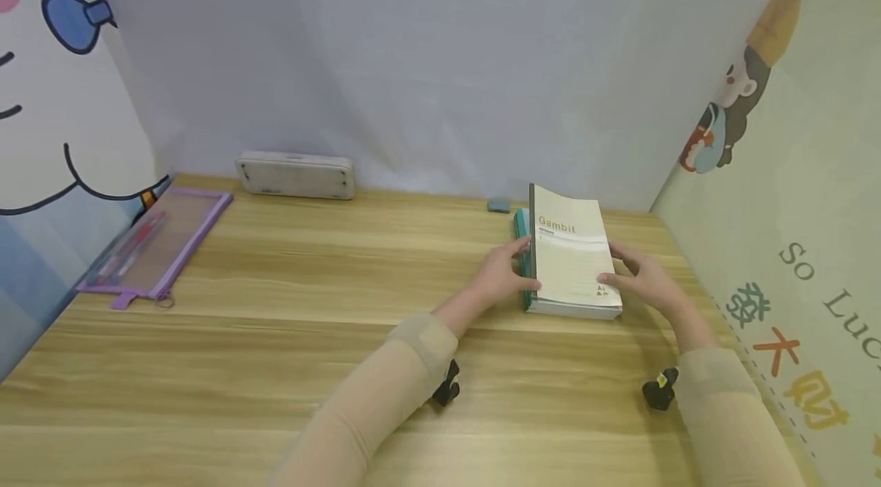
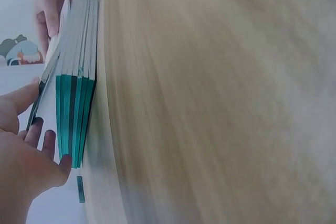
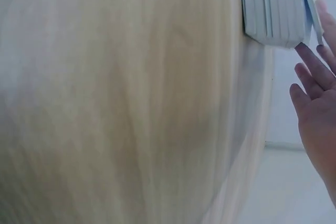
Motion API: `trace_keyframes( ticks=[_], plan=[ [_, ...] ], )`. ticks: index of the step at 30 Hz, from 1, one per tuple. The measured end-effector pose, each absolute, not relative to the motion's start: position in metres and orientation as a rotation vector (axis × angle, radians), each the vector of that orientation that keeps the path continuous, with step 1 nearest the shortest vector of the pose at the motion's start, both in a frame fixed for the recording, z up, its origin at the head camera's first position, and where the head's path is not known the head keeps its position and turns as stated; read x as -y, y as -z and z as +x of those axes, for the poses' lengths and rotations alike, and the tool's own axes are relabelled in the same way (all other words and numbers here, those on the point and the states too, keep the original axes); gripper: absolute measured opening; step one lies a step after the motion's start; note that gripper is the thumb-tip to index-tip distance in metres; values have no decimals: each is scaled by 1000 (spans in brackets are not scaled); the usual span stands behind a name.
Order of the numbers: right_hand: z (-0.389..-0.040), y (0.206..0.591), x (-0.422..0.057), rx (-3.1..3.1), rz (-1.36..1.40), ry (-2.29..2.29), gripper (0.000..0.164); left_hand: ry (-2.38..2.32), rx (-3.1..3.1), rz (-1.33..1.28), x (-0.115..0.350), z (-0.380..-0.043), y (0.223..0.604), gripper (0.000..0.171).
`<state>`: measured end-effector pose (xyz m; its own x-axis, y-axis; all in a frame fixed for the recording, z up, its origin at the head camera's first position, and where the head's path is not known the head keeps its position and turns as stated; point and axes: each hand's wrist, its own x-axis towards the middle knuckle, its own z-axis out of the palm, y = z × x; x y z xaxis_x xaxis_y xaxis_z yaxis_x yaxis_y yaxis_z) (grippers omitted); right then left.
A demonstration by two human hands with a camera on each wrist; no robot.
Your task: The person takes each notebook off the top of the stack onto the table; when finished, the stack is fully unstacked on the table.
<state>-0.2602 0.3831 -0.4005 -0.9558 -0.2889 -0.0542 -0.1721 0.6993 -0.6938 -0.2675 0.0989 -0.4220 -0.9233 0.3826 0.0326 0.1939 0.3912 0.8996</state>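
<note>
A cream notebook [image 1: 567,258] with "Gambit" on its cover and a dark spine is tilted slightly over a stack of notebooks [image 2: 73,114] with teal spines. My left hand [image 1: 499,273] holds it by the spine edge, thumb on the cover and a finger beneath, as the left wrist view shows. On the opposite edge, my right hand [image 1: 647,280] grips it with the thumb on top. Other fingers of the right hand [image 3: 320,93] spread beside the stack's corner. A gap separates the upper notebook from the stack on the spine side.
Behind the stack lies a small blue-grey block [image 1: 499,206]. A pale oblong case [image 1: 296,175] stands against the back curtain. To the left, a purple-edged mesh pouch [image 1: 175,242] contains pens. A printed wall panel [image 1: 778,242] borders the table's right side.
</note>
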Motion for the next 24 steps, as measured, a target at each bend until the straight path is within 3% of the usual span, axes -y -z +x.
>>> trace_keyframes(
  ticks=[12,24],
  plan=[
    [-263,385,-367,-2751,-286,1299,79,-1875,-2323,519,-87,-263,414,89],
    [-276,359,-328,-2645,-405,1511,75,-1735,-2469,537,-45,-280,398,89]
  ],
)
